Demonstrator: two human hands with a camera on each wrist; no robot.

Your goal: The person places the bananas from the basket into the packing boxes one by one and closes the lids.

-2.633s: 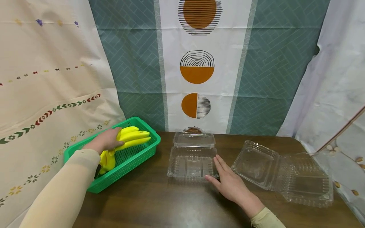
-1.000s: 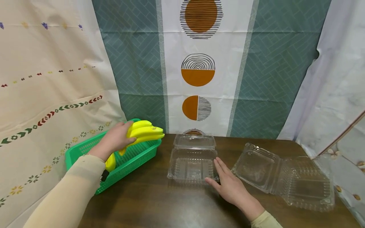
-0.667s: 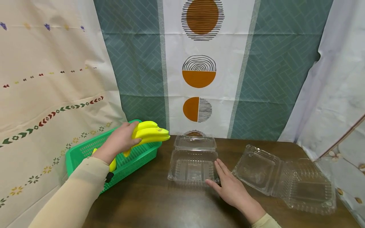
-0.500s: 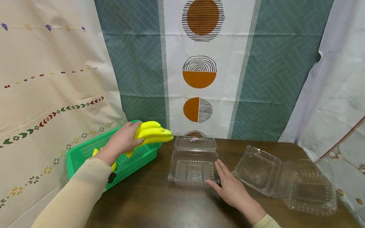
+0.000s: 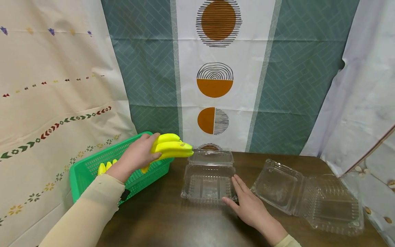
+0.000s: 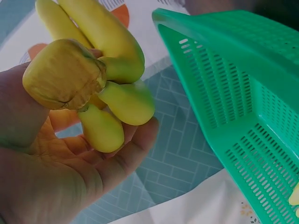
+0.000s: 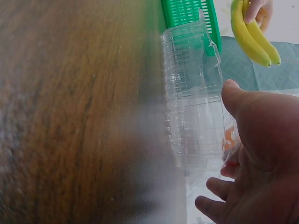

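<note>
Left arm comes in from 7 o'clock in the head view, forearm angled up toward 1. Left hand (image 5: 139, 152) sits at 8 o'clock, back of hand up, black band (image 5: 124, 195) at the wrist. Grip: clamped on the banana bunch (image 5: 171, 149), thumb and fingers curled round its stem end. Fruit tips point to 3 o'clock. Left wrist view: stem end faces the camera, fingers wrap from below, bunch clear of the basket wall.

Bunch is in the air over the far right end of the green basket (image 5: 154, 179), tips out past the rim toward the clear container (image 5: 210, 185). More bananas (image 5: 105, 168) lie in the basket, partly hidden by the left arm.

Right arm comes in from 5 o'clock. Right hand (image 5: 250, 204) points to 11, fingers extended and close together, thumb spread apart toward 10. Nothing gripped. Fingertips lie at the container's 3 o'clock wall, thumb at its near right corner; can't tell how firm the contact is.

Clear container stands at 6 o'clock, lid folded back toward 12. Second clear container (image 5: 277, 185) at 4 o'clock, lid and tray unfolded side by side. Both on the brown table (image 5: 172, 223).
</note>
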